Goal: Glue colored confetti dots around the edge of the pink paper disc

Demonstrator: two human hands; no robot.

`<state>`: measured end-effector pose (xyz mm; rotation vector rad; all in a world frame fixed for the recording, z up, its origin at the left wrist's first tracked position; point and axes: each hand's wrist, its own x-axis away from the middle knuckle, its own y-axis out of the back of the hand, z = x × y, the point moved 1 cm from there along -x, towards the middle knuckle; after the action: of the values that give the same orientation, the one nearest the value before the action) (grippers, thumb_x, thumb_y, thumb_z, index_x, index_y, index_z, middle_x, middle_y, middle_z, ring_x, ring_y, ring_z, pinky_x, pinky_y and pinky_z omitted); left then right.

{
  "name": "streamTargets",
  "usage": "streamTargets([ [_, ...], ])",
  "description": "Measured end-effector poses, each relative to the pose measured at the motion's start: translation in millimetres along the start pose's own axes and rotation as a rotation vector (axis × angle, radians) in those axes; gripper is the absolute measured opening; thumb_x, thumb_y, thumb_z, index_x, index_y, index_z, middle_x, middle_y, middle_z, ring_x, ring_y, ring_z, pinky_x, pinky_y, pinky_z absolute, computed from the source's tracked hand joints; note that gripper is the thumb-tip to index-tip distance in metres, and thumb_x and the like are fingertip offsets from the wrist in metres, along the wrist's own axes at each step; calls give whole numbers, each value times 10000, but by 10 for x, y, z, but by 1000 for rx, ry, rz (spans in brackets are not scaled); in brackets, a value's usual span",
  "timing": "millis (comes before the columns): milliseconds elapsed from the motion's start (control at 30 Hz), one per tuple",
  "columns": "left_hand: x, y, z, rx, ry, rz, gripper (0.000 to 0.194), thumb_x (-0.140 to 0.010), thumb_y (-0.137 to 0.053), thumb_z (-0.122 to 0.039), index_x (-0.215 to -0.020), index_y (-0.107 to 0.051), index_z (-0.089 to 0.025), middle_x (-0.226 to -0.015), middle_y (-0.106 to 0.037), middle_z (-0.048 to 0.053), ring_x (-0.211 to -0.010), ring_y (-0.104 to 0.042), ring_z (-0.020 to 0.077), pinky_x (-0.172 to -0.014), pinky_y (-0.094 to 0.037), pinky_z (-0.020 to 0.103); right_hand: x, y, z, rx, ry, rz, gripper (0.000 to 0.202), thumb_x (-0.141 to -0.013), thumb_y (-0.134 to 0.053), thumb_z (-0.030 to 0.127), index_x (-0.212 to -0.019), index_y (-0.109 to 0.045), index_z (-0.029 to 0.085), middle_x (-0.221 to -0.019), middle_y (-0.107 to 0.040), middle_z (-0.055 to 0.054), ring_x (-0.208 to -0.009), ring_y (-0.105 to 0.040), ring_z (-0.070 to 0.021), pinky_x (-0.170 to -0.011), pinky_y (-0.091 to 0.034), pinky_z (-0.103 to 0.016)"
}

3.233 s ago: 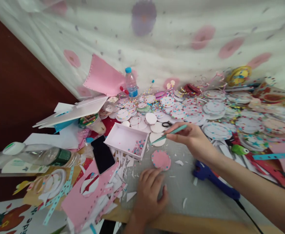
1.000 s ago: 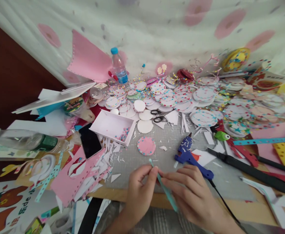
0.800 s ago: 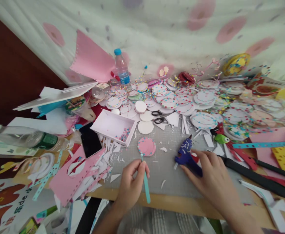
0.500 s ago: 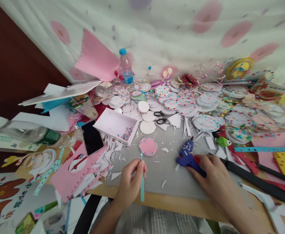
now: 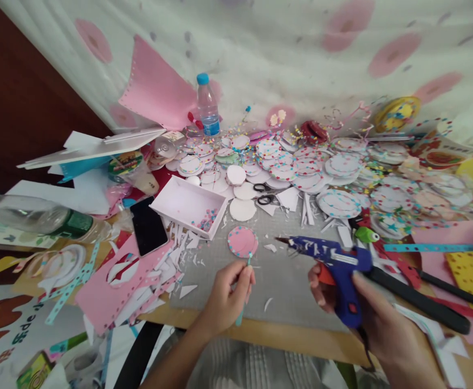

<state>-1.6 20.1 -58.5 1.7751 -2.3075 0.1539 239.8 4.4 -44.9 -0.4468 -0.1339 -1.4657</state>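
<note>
My left hand (image 5: 230, 292) pinches a narrow teal strip (image 5: 240, 314), its lower end showing below my fingers. The strip's tip meets or overlaps the lower edge of a pink paper disc (image 5: 241, 243) with small teal dots around its rim; I cannot tell whether they are joined. My right hand (image 5: 366, 319) is wrapped around a blue hot glue gun (image 5: 337, 256) with an orange trigger. Raised over the right part of the grey mat, its nozzle points left, to the right of the disc. Glue threads or scraps cling to the gun's body.
A white box (image 5: 188, 205) holding small dots, a black phone (image 5: 149, 227) and scissors (image 5: 265, 193) lie around the mat (image 5: 293, 292). Decorated paper discs (image 5: 277, 162) crowd the back. A black-handled tool (image 5: 423, 302) lies right, a bottle (image 5: 58, 219) left.
My right hand has lifted the glue gun and turned its nozzle leftward. My left hand has moved slightly right with the teal strip, whose tip is now at the disc's lower right edge.
</note>
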Motion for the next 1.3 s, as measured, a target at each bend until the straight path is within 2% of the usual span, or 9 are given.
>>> streamTargets([
  [67,-52,-58,116,8,5,44,374,-966,-355,-467,-729,-435,-190,-549,-394,-62,-466,-385,77,-474,-305,189,-100,-65,-61,14,-27,-18,345,-798,-566,537,-828,-676,211,-735,-672,-88,-615,-598,-217,-538,-479,-323],
  [167,-97,-85,235,-45,-23,77,379,-967,-364,-459,-727,-458,-181,-545,-413,-58,-473,-406,75,-483,-315,185,-145,-95,-169,203,-65,-81,337,-734,-678,520,-719,-634,186,-657,-630,-41,-622,-556,-170,-580,-445,-265],
  [233,-102,-72,259,-61,-29,84,379,-970,-366,-447,-721,-465,-178,-548,-420,-56,-472,-410,72,-481,-315,183,-120,-98,-214,294,-90,-82,388,-697,-704,553,-635,-619,179,-618,-614,-34,-612,-538,-161,-589,-430,-257],
  [333,-98,-49,238,-80,-28,88,371,-975,-364,-423,-715,-466,-178,-546,-413,-58,-465,-402,68,-480,-310,184,-80,-114,-219,290,-81,-114,426,-674,-706,586,-568,-602,187,-585,-603,-27,-599,-528,-160,-602,-429,-264],
  [667,-100,-50,205,-172,-63,116,348,-979,-357,-363,-711,-477,-176,-566,-424,-49,-495,-416,74,-524,-316,197,-107,-89,-326,350,-102,-49,404,-726,-675,546,-579,-590,179,-561,-613,-34,-562,-530,-155,-575,-415,-274],
  [967,-101,-54,194,-138,-58,118,354,-979,-359,-373,-707,-475,-178,-551,-417,-55,-483,-406,72,-515,-315,191,-98,-107,-346,325,-105,-82,374,-722,-682,535,-646,-618,175,-559,-622,-23,-568,-542,-158,-593,-419,-275],
  [1300,-95,-43,208,-138,-50,121,346,-979,-367,-358,-710,-484,-175,-566,-427,-50,-489,-419,70,-521,-324,190,-99,-90,-376,333,-124,-68,371,-725,-685,519,-599,-615,178,-558,-613,-25,-558,-526,-148,-556,-403,-264],
])
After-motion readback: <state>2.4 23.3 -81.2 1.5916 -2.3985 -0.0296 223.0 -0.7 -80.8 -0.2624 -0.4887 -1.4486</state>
